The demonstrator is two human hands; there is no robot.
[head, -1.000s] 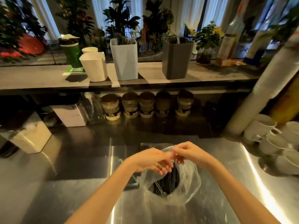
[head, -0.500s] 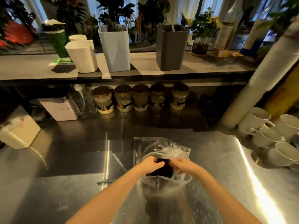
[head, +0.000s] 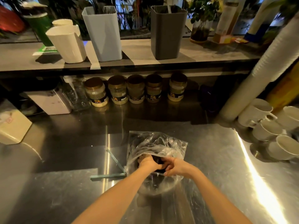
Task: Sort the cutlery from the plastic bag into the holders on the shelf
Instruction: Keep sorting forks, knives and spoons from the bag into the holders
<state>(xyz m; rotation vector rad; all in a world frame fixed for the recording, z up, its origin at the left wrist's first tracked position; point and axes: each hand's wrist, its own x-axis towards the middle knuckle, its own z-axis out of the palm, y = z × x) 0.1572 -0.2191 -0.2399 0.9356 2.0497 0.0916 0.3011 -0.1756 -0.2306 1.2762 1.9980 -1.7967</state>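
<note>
A clear plastic bag (head: 160,146) lies on the steel counter (head: 64,191), with dark cutlery (head: 159,161) showing at its mouth. My left hand (head: 148,162) reaches into the opening with curled fingers; its grip is hidden. My right hand (head: 175,166) grips the bag's rim and the dark bundle. On the shelf (head: 19,57) stand a white holder (head: 68,44), a light blue holder (head: 104,33) and a dark grey holder (head: 167,32).
Several jars (head: 135,89) line up under the shelf. White mugs (head: 273,130) cluster at the right beside a tall stack of white cups (head: 262,65). A green strip (head: 108,176) lies left of the bag. A cream box (head: 13,126) sits at far left.
Both hands have come down from pulling the bag's mouth apart to the counter. The bag now lies flat, and the hands have pushed into its opening around the dark cutlery.
</note>
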